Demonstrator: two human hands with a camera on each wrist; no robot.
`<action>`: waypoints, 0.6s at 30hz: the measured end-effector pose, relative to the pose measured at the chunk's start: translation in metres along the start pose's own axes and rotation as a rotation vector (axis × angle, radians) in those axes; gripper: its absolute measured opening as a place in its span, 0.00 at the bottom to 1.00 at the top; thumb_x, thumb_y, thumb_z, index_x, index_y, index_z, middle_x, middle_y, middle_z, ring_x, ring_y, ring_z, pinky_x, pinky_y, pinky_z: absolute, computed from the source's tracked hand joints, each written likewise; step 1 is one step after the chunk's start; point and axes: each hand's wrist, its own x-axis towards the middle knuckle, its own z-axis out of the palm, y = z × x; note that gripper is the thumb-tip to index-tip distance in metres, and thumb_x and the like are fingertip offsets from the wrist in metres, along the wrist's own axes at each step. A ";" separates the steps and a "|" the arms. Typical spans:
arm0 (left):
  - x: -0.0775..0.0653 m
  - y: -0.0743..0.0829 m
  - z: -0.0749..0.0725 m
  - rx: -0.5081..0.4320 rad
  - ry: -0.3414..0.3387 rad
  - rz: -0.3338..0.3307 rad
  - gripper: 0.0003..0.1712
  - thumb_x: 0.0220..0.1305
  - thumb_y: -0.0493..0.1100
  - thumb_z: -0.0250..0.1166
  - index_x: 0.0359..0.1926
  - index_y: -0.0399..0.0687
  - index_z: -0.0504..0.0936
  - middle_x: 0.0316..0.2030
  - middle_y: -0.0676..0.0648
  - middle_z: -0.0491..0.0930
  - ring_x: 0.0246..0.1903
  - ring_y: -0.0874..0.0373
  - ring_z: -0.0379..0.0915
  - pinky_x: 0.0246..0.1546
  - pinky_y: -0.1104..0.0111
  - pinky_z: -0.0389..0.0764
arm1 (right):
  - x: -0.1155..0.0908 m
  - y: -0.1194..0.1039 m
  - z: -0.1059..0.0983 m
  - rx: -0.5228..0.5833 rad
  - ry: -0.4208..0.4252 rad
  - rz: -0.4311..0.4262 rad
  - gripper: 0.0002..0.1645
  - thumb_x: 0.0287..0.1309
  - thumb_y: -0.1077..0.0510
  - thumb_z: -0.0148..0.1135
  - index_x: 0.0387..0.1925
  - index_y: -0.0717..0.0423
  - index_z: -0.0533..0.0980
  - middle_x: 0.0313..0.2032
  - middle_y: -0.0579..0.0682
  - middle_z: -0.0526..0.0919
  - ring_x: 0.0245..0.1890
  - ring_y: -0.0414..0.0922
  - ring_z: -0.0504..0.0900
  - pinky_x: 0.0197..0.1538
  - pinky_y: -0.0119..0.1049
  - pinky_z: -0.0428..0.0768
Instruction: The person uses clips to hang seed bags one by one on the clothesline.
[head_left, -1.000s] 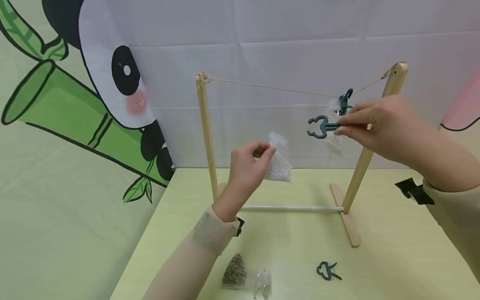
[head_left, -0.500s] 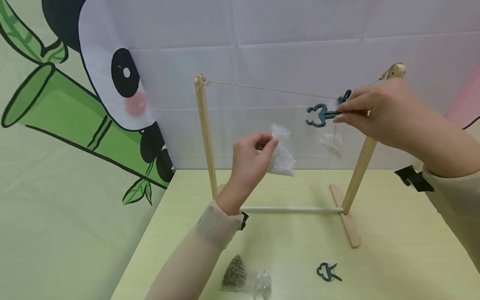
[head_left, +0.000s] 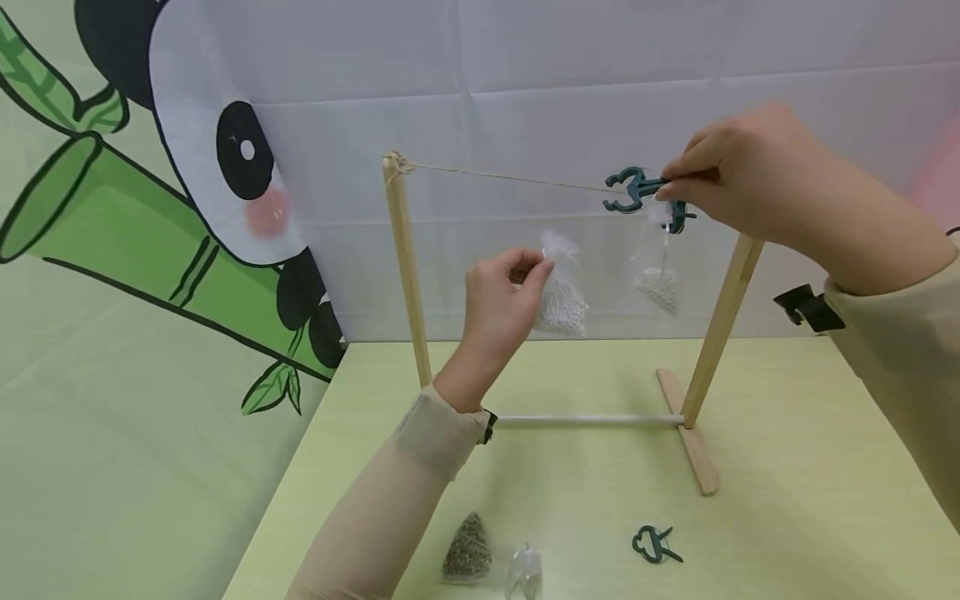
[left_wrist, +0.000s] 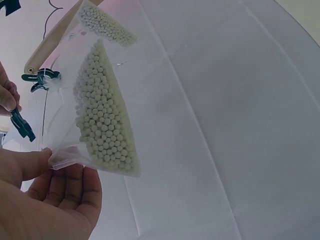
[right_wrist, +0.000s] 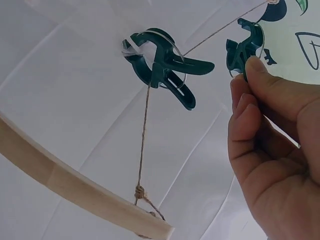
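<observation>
My left hand [head_left: 498,304] pinches the gathered top of a clear plastic bag of small white beads [head_left: 562,307], which fills the middle of the left wrist view. Up at the string [head_left: 510,176], my right hand [head_left: 780,187] pinches the handles of a dark green spring clip [head_left: 632,190]. Its curved jaws are spread and overlap the string in the head view. A second green clip [right_wrist: 160,60] sits on the string near the right post, gripping another bag of white beads [head_left: 657,290] that hangs below.
Two wooden posts [head_left: 405,258] hold the string above a pale table [head_left: 570,500], joined low by a white rod [head_left: 592,419]. On the table lie a bag of dark grains [head_left: 468,550], a small clear bag [head_left: 524,571] and a loose green clip [head_left: 656,544]. A cloth hangs behind.
My right hand has risen with the green clip from below the string to its height. My left hand has lifted the bag of white beads a little.
</observation>
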 end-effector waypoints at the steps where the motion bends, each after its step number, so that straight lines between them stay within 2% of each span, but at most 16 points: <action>1: 0.001 0.000 0.000 0.001 0.001 0.003 0.04 0.68 0.34 0.69 0.35 0.36 0.87 0.29 0.47 0.85 0.29 0.60 0.78 0.33 0.69 0.79 | 0.002 0.000 0.000 -0.008 -0.021 0.021 0.04 0.56 0.68 0.75 0.35 0.65 0.88 0.30 0.53 0.87 0.20 0.43 0.77 0.20 0.29 0.69; 6: 0.006 -0.001 0.004 -0.012 0.015 0.002 0.04 0.67 0.34 0.69 0.35 0.36 0.87 0.30 0.47 0.85 0.29 0.60 0.78 0.33 0.70 0.79 | 0.009 0.002 0.001 -0.041 -0.106 0.089 0.07 0.61 0.64 0.72 0.40 0.64 0.88 0.31 0.53 0.86 0.20 0.43 0.75 0.19 0.36 0.70; 13: 0.011 -0.003 0.008 -0.021 0.056 0.015 0.04 0.67 0.33 0.69 0.35 0.34 0.87 0.30 0.46 0.85 0.28 0.59 0.78 0.32 0.71 0.79 | 0.019 0.005 0.006 -0.025 -0.146 0.080 0.08 0.62 0.63 0.71 0.39 0.66 0.88 0.34 0.57 0.87 0.26 0.47 0.82 0.24 0.38 0.76; 18: 0.015 -0.003 0.010 -0.031 0.081 0.011 0.05 0.67 0.33 0.69 0.37 0.33 0.88 0.31 0.45 0.86 0.29 0.58 0.78 0.33 0.71 0.79 | 0.025 0.004 0.007 -0.001 -0.185 0.098 0.08 0.64 0.64 0.69 0.40 0.67 0.87 0.36 0.59 0.87 0.28 0.48 0.83 0.28 0.41 0.79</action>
